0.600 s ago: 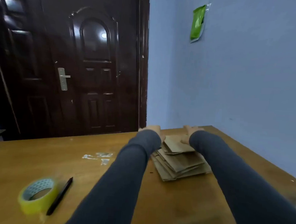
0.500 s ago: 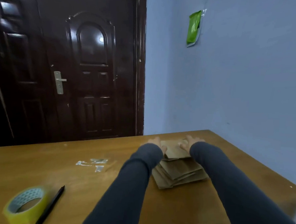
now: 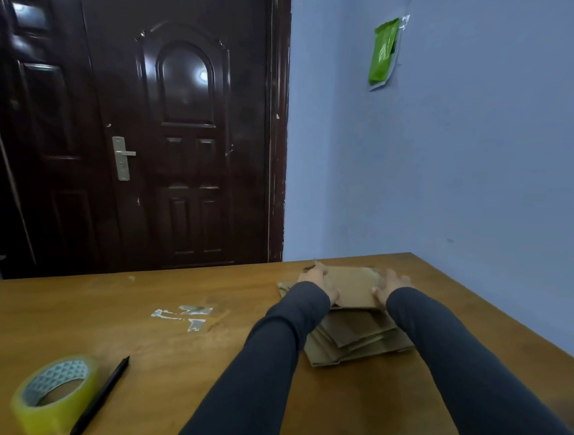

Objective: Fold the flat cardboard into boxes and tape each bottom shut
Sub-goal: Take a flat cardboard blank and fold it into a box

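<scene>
While both hands grip the top cardboard sheet [image 3: 352, 284] by its sides, left hand [image 3: 315, 280] and right hand [image 3: 390, 286], the stack [image 3: 356, 337] sits near the table's [image 3: 205, 362] far right corner. Tape roll [image 3: 53, 391] and pen [image 3: 100, 397] lie at the near left edge; no readable writing anywhere.

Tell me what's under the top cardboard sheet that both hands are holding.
Under the top cardboard sheet lies a loose stack of flat cardboard on the table. The left hand and right hand grip its sides. The sleeves hide part of the stack.
</scene>
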